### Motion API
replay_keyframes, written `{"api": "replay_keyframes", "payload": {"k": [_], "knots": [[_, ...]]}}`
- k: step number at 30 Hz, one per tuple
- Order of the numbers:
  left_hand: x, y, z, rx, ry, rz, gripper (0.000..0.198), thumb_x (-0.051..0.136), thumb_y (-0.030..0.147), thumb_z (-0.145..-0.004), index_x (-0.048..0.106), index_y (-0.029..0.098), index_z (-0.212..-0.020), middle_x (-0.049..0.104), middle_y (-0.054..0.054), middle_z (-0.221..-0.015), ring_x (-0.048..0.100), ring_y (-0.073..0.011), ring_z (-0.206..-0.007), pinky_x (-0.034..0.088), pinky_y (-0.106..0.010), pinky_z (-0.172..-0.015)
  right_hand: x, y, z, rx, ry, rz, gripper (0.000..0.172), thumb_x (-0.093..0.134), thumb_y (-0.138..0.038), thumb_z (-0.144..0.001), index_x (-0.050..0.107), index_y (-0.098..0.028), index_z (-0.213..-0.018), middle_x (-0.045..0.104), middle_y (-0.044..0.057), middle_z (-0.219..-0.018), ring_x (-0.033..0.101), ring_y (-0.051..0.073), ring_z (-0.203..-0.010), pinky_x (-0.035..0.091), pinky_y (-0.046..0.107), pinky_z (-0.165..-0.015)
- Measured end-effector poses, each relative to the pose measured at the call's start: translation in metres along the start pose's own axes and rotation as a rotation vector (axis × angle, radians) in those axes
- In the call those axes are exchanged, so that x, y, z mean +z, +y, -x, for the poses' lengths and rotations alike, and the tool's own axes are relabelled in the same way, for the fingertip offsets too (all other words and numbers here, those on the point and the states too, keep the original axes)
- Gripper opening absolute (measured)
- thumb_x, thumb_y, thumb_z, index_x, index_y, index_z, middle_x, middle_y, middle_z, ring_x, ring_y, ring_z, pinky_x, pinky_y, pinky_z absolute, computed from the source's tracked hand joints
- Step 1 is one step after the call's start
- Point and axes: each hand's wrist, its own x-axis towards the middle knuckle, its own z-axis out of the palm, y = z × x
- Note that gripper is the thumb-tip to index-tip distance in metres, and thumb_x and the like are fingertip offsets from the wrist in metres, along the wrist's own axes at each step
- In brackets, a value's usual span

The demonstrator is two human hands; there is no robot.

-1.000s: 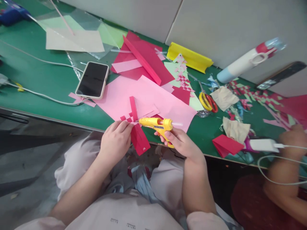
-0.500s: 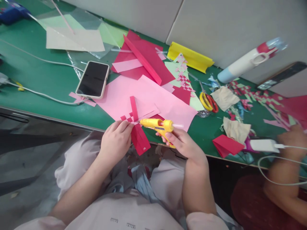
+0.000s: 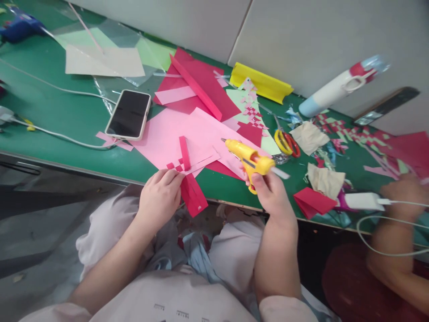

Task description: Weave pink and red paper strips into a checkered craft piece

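- Glue gun, yellow, in my right hand: fingers wrapped round the handle, over the right part of the pink sheet. Nozzle points left, apart from the weave; pale stick out the rear.
- My left hand: fingers closed on the left side of the woven paper piece, at the bench's front edge. Thumb hidden.
- Red strips from that piece overhang the front edge; one folded red strip points toward the back edge.
- Phone at the pink sheet's left corner.
- Scissors, yellow and red handles, beyond the sheet's right end.
- Bottle leans at the back edge, right side.
- Co-worker's hand, blurred, near the front edge, far right.
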Motion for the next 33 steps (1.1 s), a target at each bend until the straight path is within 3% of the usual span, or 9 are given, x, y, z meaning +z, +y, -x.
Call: {"api": "replay_keyframes", "payload": {"k": [6,12,18,21,25,27,33], "knots": [[-0.002,0.001,-0.002,-0.006,0.003,-0.001,0.031,0.043,0.012,-0.088,0.065,0.015,-0.111,0.068,-0.010,-0.103,0.059,-0.0267,-0.095,0.053,-0.042,-0.082,0.004,0.013,-0.011,-0.138,0.109,0.609,0.031,0.051,-0.044,-0.092,0.059,-0.017,-0.106,0.063,0.014,-0.103,0.059,0.028,-0.096,0.047,0.039,-0.083],[0.000,0.000,-0.002,-0.008,0.015,0.013,0.031,0.043,0.012,-0.088,0.066,0.016,-0.109,0.068,-0.010,-0.104,0.060,-0.0270,-0.098,0.054,-0.043,-0.082,0.007,0.025,-0.014,-0.172,0.113,0.894,0.031,0.055,-0.039,-0.090,0.061,-0.015,-0.110,0.061,0.016,-0.098,0.056,0.032,-0.096,0.046,0.043,-0.084],[0.000,-0.001,-0.002,0.002,0.023,0.028,0.032,0.042,0.012,-0.088,0.066,0.014,-0.109,0.068,-0.010,-0.103,0.059,-0.0270,-0.097,0.054,-0.043,-0.083,0.000,0.021,-0.010,-0.114,0.062,0.966,0.042,0.064,-0.041,-0.085,0.062,-0.012,-0.116,0.060,0.016,-0.099,0.054,0.034,-0.096,0.046,0.045,-0.085],[-0.001,-0.001,-0.002,-0.001,0.015,0.038,0.032,0.042,0.012,-0.088,0.067,0.014,-0.109,0.068,-0.011,-0.102,0.060,-0.0270,-0.096,0.054,-0.043,-0.084,0.005,0.001,-0.014,-0.153,0.037,0.920,0.034,0.057,-0.030,-0.090,0.061,-0.011,-0.118,0.060,0.016,-0.101,0.054,0.032,-0.098,0.045,0.044,-0.089],[0.000,-0.001,-0.002,-0.008,0.009,0.046,0.034,0.042,0.013,-0.087,0.066,0.016,-0.111,0.068,-0.012,-0.103,0.060,-0.0276,-0.097,0.054,-0.045,-0.083,0.031,-0.034,-0.033,-0.229,-0.108,0.725,0.025,0.043,-0.023,-0.096,0.066,-0.015,-0.102,0.063,0.013,-0.100,0.057,0.026,-0.098,0.043,0.037,-0.087],[0.000,-0.001,-0.002,-0.006,0.008,0.045,0.034,0.042,0.013,-0.087,0.066,0.016,-0.110,0.068,-0.012,-0.103,0.059,-0.0280,-0.096,0.054,-0.045,-0.082,0.049,-0.049,-0.046,-0.218,-0.175,0.650,0.026,0.042,-0.021,-0.095,0.065,-0.017,-0.085,0.065,0.009,-0.088,0.058,0.022,-0.088,0.042,0.033,-0.081],[0.002,-0.002,-0.001,-0.001,0.006,0.035,0.033,0.042,0.013,-0.087,0.065,0.016,-0.110,0.067,-0.012,-0.103,0.058,-0.0278,-0.096,0.053,-0.043,-0.082,0.087,-0.058,-0.078,-0.087,-0.308,0.542,0.033,0.044,-0.028,-0.094,0.056,-0.017,-0.065,0.059,0.004,-0.064,0.050,0.016,-0.064,0.032,0.029,-0.062]]}}
